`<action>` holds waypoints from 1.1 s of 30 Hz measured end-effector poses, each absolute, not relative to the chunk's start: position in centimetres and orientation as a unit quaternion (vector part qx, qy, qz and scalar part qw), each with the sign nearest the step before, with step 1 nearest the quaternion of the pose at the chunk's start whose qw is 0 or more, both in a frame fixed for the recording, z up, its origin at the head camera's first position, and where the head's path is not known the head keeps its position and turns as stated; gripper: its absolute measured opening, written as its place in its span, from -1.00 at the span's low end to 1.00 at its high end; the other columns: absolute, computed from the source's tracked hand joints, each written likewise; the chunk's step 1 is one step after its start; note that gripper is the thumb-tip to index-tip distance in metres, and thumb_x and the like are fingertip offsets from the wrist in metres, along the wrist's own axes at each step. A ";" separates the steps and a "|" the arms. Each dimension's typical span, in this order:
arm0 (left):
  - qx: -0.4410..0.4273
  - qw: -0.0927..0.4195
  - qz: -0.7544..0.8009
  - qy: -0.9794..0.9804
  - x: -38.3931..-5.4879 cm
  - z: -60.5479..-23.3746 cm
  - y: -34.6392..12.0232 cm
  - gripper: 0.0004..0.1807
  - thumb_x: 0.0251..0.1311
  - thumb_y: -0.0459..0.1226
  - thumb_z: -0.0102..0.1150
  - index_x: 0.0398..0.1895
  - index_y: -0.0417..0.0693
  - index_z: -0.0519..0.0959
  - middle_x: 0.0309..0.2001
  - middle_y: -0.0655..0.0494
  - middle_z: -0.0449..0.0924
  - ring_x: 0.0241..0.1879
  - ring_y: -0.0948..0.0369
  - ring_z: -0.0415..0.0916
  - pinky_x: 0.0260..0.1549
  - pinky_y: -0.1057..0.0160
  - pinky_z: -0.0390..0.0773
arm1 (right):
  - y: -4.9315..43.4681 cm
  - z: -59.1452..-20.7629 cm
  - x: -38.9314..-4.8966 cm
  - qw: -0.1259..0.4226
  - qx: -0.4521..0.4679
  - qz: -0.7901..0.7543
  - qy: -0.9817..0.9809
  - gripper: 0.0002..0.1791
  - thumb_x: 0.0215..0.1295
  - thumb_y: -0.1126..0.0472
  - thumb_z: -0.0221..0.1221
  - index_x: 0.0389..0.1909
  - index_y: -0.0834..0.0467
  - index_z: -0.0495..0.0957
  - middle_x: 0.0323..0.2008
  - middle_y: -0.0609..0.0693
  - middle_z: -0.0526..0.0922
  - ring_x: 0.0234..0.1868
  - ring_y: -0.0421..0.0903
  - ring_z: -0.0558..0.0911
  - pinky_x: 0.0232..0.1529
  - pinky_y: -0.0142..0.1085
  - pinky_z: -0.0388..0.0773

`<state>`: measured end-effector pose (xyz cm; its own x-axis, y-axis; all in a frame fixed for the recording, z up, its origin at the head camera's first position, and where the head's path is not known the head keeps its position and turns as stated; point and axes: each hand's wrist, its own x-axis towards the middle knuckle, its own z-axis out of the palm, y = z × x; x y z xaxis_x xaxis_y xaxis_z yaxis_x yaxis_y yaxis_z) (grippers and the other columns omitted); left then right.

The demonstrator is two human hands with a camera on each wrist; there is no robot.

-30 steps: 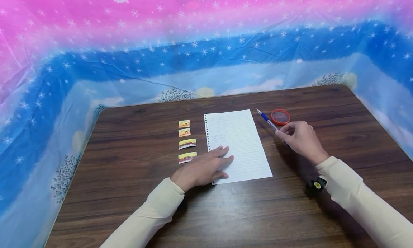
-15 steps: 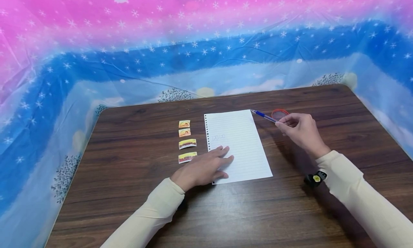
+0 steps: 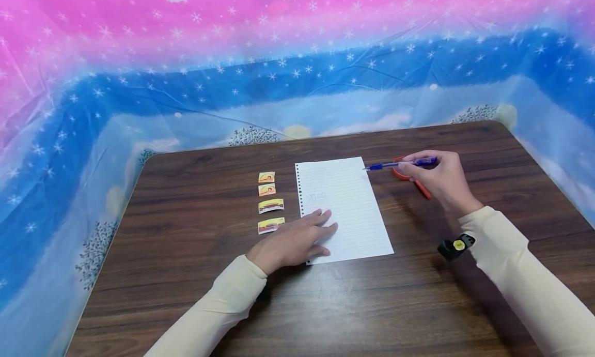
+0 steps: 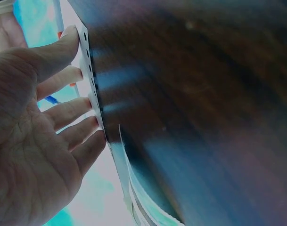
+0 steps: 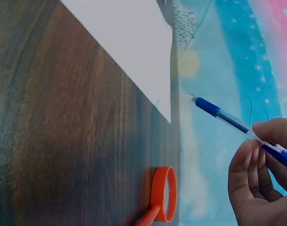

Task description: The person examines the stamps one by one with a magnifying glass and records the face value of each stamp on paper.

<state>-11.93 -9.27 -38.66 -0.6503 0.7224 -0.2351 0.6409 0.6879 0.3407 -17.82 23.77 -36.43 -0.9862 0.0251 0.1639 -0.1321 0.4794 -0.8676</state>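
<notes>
In the head view my left hand [image 3: 295,242] rests with spread fingers on the lower left of a lined, hole-punched sheet of paper [image 3: 350,207]. Faint handwriting shows on the sheet above those fingers. My right hand [image 3: 443,181] pinches a blue ballpoint pen [image 3: 382,166] between thumb and fingers, its tip pointing left over the sheet's upper right edge. The right wrist view shows the pen [image 5: 233,121] raised off the table. Below this hand lies a red magnifying glass [image 5: 158,193], its lens partly covered by the hand in the head view.
Several small picture cards stand in a column left of the sheet, among them an orange one [image 3: 267,177] and a yellow one [image 3: 271,206]. The brown wooden table [image 3: 186,274] ends at a snowflake-printed cloth [image 3: 279,78] behind it.
My right hand has lifted the pen and turned it from slanting to nearly level, its tip now over the sheet. The magnifying glass's handle has come into sight. My left hand stays put.
</notes>
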 end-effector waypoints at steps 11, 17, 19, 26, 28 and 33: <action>0.380 0.178 0.117 0.900 -12.0 -38.8 -9.3 -0.34 0.44 -0.04 0.16 0.53 0.00 0.30 0.59 -0.04 0.04 0.58 0.06 -0.09 0.46 0.09 0.12 | 23.5 -36.2 -18.3 0.049 0.052 0.572 -0.817 -0.67 0.36 0.14 0.33 -0.06 0.35 0.65 -0.25 0.07 0.73 -0.36 -0.13 0.68 -0.30 -0.34 0.67; 0.378 0.181 0.120 0.900 -12.0 -38.7 -9.4 -0.33 0.44 -0.03 0.16 0.53 0.01 0.29 0.59 -0.04 0.02 0.58 0.06 -0.09 0.46 0.09 0.13 | 23.2 -36.2 -18.6 0.027 0.065 0.579 -0.812 -0.64 0.31 0.11 0.38 -0.08 0.33 0.68 -0.30 0.07 0.77 -0.34 -0.06 0.70 -0.26 -0.28 0.69; 0.378 0.183 0.122 0.899 -12.0 -38.7 -9.4 -0.33 0.44 -0.04 0.16 0.53 0.01 0.29 0.59 -0.04 0.02 0.58 0.06 -0.09 0.46 0.09 0.13 | 23.0 -36.3 -18.7 0.021 0.068 0.583 -0.809 -0.64 0.29 0.11 0.39 -0.11 0.34 0.67 -0.32 0.11 0.76 -0.36 -0.07 0.69 -0.28 -0.28 0.68; 0.378 0.185 0.122 0.899 -11.9 -38.6 -9.3 -0.33 0.44 -0.03 0.16 0.54 0.01 0.29 0.59 -0.03 0.02 0.58 0.07 -0.10 0.46 0.09 0.13 | 22.4 -36.8 -19.0 -0.007 0.088 0.621 -0.779 -0.65 0.34 0.20 0.35 -0.07 0.42 0.63 -0.30 0.10 0.77 -0.32 -0.08 0.75 -0.25 -0.28 0.70; 0.377 0.184 0.121 0.899 -11.9 -38.7 -9.3 -0.33 0.44 -0.03 0.16 0.54 0.01 0.29 0.59 -0.03 0.02 0.58 0.07 -0.10 0.46 0.09 0.13 | 22.3 -37.0 -19.1 -0.017 0.093 0.616 -0.782 -0.64 0.35 0.17 0.34 -0.03 0.41 0.64 -0.28 0.08 0.78 -0.28 -0.02 0.76 -0.21 -0.27 0.70; 0.378 0.181 0.118 0.900 -11.9 -38.7 -9.3 -0.34 0.44 -0.03 0.16 0.53 0.01 0.29 0.59 -0.03 0.03 0.58 0.06 -0.09 0.46 0.09 0.13 | 21.6 -37.4 -19.4 -0.026 0.097 0.608 -0.788 -0.65 0.31 0.14 0.38 -0.08 0.35 0.67 -0.28 0.12 0.76 -0.27 0.08 0.74 -0.19 -0.19 0.71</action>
